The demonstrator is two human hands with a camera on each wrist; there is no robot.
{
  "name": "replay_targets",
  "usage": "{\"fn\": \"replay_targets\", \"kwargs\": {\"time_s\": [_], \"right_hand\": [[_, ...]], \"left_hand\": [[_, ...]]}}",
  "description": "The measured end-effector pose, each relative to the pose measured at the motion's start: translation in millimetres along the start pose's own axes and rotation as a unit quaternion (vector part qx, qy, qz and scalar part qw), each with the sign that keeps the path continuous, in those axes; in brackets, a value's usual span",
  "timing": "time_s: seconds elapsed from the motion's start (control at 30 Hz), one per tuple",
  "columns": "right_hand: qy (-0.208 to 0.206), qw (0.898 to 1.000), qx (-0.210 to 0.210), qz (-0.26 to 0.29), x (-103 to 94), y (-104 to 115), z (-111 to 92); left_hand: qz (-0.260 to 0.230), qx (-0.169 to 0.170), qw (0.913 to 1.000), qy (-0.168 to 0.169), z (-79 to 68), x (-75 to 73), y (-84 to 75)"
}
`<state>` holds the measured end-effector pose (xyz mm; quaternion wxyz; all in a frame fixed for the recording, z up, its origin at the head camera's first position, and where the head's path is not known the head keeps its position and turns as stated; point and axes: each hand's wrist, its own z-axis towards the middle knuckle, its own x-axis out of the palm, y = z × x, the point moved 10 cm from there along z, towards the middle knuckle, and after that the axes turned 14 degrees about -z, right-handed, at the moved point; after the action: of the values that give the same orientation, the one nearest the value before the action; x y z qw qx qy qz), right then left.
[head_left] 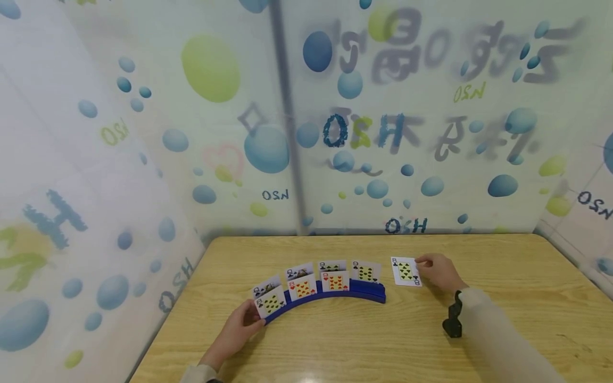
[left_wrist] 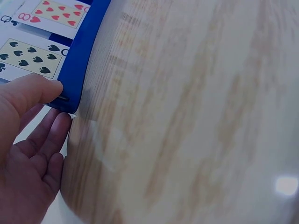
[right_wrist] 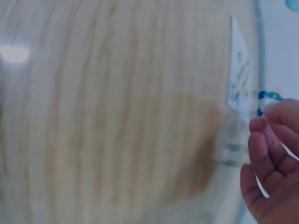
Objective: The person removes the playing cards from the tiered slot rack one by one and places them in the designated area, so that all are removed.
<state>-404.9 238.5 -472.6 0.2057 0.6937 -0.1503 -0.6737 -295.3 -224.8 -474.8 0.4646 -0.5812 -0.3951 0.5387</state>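
In the head view, a curved blue card holder (head_left: 330,292) stands on the table with playing cards in two overlapping rows. My left hand (head_left: 239,324) grips its left end, beside a spade card (head_left: 271,303); the left wrist view has the thumb (left_wrist: 46,88) on top of the blue end and fingers below. Red-pip cards (head_left: 303,289) fill the front row further right, and black-suited cards (head_left: 299,271) show behind. Right of the holder, my right hand (head_left: 438,271) pinches a black-suited eight (head_left: 405,271) at its right edge. That card appears steeply side-on in the right wrist view.
A wooden table (head_left: 335,340) carries everything. Behind it hangs a pale curtain (head_left: 335,202) printed with blue and green bubbles, which also runs along the left side. A dark band (head_left: 453,316) circles the right wrist.
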Motion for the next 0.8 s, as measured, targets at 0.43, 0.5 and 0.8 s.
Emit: {"fn": "replay_targets", "kwargs": {"time_s": [0.43, 0.5, 0.8], "right_hand": [[-0.004, 0.995, -0.099, 0.029, -11.5, 59.5, -12.3], [-0.009, 0.99, -0.134, 0.043, -12.1, 69.2, -16.6], [0.034, 0.982, -0.165, 0.084, 8.5, 89.4, -24.3]], "left_hand": [[0.0, 0.001, 1.0, -0.004, 0.9, -0.7, -1.9], [0.002, 0.005, 1.0, -0.002, 0.9, -0.6, -2.8], [0.005, 0.001, 1.0, -0.001, -1.4, 0.1, 2.0]]}}
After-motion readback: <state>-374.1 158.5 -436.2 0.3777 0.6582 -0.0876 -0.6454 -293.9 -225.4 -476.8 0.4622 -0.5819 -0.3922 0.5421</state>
